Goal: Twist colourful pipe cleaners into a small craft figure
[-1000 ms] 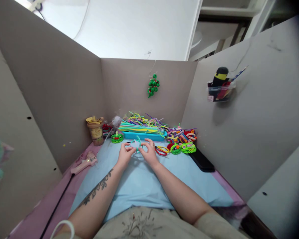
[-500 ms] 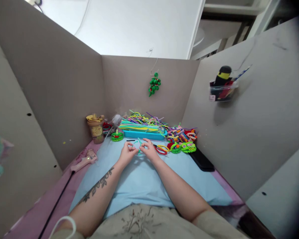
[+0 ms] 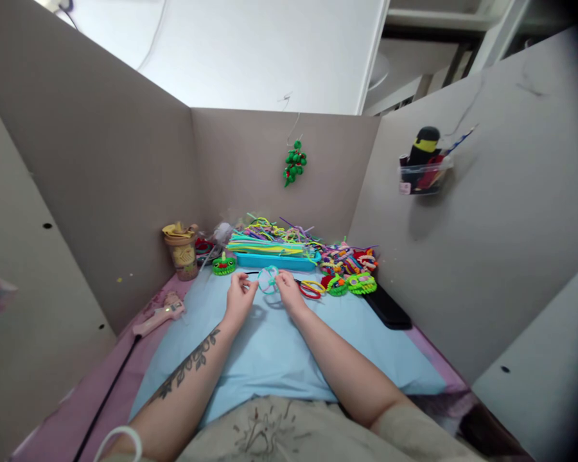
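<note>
A teal pipe cleaner ring (image 3: 261,277) with strands crossing inside it is held up over the light blue cloth (image 3: 270,346). My right hand (image 3: 289,292) pinches its right side between thumb and fingertips. My left hand (image 3: 241,300) is just left of the ring, its fingers bent and apart; I see nothing held in it. Whether its thumb tip brushes the ring is too small to tell. Behind the hands a short black strip (image 3: 252,273) lies on the cloth. Scissors (image 3: 312,290) with red and yellow handles lie beside my right hand.
Beyond the hands stands a blue tray (image 3: 277,262) with many coloured pipe cleaners. Green crafted figures (image 3: 361,283) and a black case (image 3: 388,307) are on the right. Leftward are a cup (image 3: 182,256), a green figure (image 3: 223,264) and a pink glue gun (image 3: 160,317). Grey panels surround the table.
My left hand has moved off the ring to the left, and its fingers have parted. The ring now shows its round face, held by my right hand. The view has shifted slightly.
</note>
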The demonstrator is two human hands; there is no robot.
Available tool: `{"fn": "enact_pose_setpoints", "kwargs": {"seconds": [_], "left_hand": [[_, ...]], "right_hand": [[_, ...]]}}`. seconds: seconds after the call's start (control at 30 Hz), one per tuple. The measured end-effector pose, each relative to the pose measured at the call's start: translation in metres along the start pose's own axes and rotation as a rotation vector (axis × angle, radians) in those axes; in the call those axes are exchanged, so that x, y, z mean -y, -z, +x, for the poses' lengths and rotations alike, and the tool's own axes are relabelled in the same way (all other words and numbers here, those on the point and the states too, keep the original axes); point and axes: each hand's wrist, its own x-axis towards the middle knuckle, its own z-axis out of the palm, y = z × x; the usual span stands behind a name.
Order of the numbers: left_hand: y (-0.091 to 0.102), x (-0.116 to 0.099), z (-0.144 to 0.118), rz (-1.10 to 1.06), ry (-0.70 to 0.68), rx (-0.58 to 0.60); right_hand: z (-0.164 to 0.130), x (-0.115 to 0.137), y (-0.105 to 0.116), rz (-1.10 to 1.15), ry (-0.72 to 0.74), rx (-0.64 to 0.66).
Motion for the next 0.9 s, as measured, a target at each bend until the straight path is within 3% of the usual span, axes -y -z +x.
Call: {"fn": "enact_pose_setpoints", "kwargs": {"seconds": [0.2,0.4,0.9], "left_hand": [[-0.006,-0.004,-0.004,-0.187,0.108,0.151],[-0.006,-0.003,-0.004,-0.317,0.190,0.141],[-0.008,-0.008,-0.006,-0.347,0.208,0.184]], "right_hand": [[-0.007,0.008,-0.004,0.076,0.027,-0.021],[-0.015,0.019,-0.008,0.122,-0.022,0.044],[-0.015,0.024,-0.006,0.150,-0.070,-0.047]]}}
